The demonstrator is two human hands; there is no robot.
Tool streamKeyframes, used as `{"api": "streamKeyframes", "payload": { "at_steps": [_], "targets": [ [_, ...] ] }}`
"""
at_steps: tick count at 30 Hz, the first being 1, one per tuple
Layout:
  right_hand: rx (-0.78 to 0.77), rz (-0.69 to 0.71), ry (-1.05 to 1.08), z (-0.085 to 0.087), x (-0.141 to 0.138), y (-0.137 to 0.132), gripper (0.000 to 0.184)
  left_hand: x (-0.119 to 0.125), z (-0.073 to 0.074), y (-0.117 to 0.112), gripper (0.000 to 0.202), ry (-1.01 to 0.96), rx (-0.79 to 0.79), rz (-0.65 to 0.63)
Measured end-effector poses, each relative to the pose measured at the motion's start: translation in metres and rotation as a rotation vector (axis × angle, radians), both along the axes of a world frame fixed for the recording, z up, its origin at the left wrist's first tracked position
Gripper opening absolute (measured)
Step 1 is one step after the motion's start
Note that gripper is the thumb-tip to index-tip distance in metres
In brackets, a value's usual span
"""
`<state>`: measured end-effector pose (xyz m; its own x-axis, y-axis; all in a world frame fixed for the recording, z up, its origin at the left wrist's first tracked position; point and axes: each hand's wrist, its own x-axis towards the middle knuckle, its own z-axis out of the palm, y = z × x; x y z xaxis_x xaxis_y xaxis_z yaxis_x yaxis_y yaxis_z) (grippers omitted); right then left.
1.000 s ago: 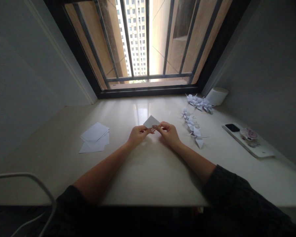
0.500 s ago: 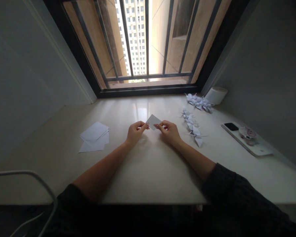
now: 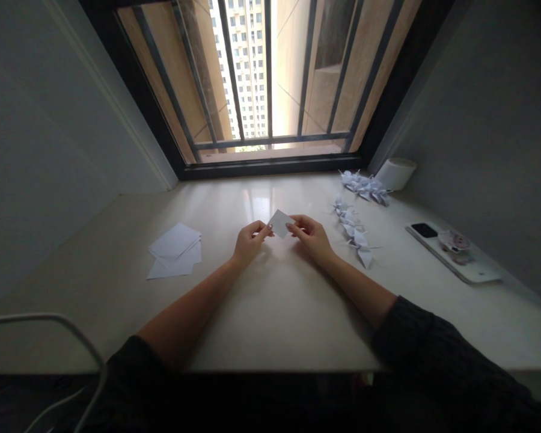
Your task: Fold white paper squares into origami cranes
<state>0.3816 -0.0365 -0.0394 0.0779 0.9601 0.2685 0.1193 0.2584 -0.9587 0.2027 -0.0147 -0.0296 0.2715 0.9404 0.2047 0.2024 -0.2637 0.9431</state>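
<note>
A small folded piece of white paper [image 3: 280, 223] is held just above the pale table [image 3: 270, 313], near its middle. My left hand [image 3: 249, 241] pinches the paper's left edge with fingers curled. My right hand [image 3: 312, 235] pinches its right edge between thumb and fingertips. Both hands hover close to the table surface, almost touching each other. The paper stands tilted, its upper corner pointing away from me.
A loose stack of white sheets [image 3: 175, 251] lies to the left. A row of folded paper cranes [image 3: 354, 233] runs to the right, with another cluster [image 3: 364, 187] beside a white cylinder [image 3: 395, 173]. A phone [image 3: 453, 257] lies far right. A barred window [image 3: 270, 84] is ahead.
The paper has turned and risen a little between my fingers, and both hands have shifted slightly forward. Nothing else on the table has moved.
</note>
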Motion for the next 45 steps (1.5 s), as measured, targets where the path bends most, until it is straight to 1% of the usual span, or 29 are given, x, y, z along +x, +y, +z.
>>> {"api": "streamKeyframes", "payload": {
  "at_steps": [3, 4, 8, 10, 12, 14, 16, 18, 21, 25, 31, 35, 38, 40, 43, 45],
  "targets": [
    [0.031, 0.091, 0.143, 0.004, -0.001, -0.001, 0.051, 0.000, -0.001, 0.001, 0.033, -0.007, 0.000, 0.002],
    [0.033, 0.126, 0.165, 0.005, -0.002, -0.003, 0.053, 0.000, -0.001, 0.002, 0.033, -0.016, 0.000, 0.008],
    [-0.015, 0.283, 0.136, 0.011, -0.003, -0.010, 0.051, 0.000, 0.000, 0.003, 0.035, -0.063, -0.001, 0.054],
    [-0.059, 0.314, 0.092, 0.011, -0.004, -0.012, 0.055, 0.000, 0.000, 0.003, 0.035, -0.081, -0.001, 0.073],
    [-0.085, 0.272, 0.065, 0.010, -0.005, -0.012, 0.061, 0.001, 0.001, 0.003, 0.036, -0.099, -0.013, 0.077],
    [-0.076, 0.175, 0.052, 0.008, -0.006, -0.011, 0.065, 0.001, 0.001, 0.002, 0.035, -0.112, -0.041, 0.056],
    [-0.042, 0.091, 0.031, 0.006, -0.007, -0.010, 0.067, 0.002, 0.000, 0.002, 0.034, -0.113, -0.067, 0.019],
    [-0.004, 0.052, -0.005, 0.005, -0.007, -0.010, 0.065, 0.002, 0.000, 0.002, 0.033, -0.113, -0.078, -0.002],
    [0.036, 0.035, -0.058, 0.004, -0.007, -0.010, 0.057, 0.002, -0.001, 0.002, 0.031, -0.144, -0.088, 0.009],
    [0.070, 0.017, -0.076, 0.001, -0.007, -0.011, 0.046, 0.002, 0.001, 0.001, 0.030, -0.198, -0.113, 0.018],
    [0.095, 0.010, -0.099, 0.001, -0.006, -0.012, 0.042, 0.002, 0.004, 0.000, 0.030, -0.272, -0.140, -0.014],
    [0.132, 0.000, -0.084, 0.003, -0.007, -0.012, 0.037, 0.002, 0.004, 0.001, 0.027, -0.251, -0.087, -0.022],
    [0.114, 0.022, -0.037, 0.004, -0.006, -0.009, 0.036, 0.002, 0.003, 0.001, 0.026, -0.210, -0.047, -0.015],
    [0.067, 0.031, -0.010, 0.005, -0.005, -0.008, 0.038, 0.002, 0.004, 0.000, 0.030, -0.212, -0.048, -0.012],
    [-0.012, 0.025, 0.051, 0.007, -0.005, -0.009, 0.043, 0.002, 0.005, -0.002, 0.051, -0.222, -0.038, -0.023],
    [-0.048, 0.014, 0.100, 0.009, -0.005, -0.009, 0.045, 0.002, 0.004, -0.003, 0.055, -0.218, -0.001, -0.046]
  ]
}}
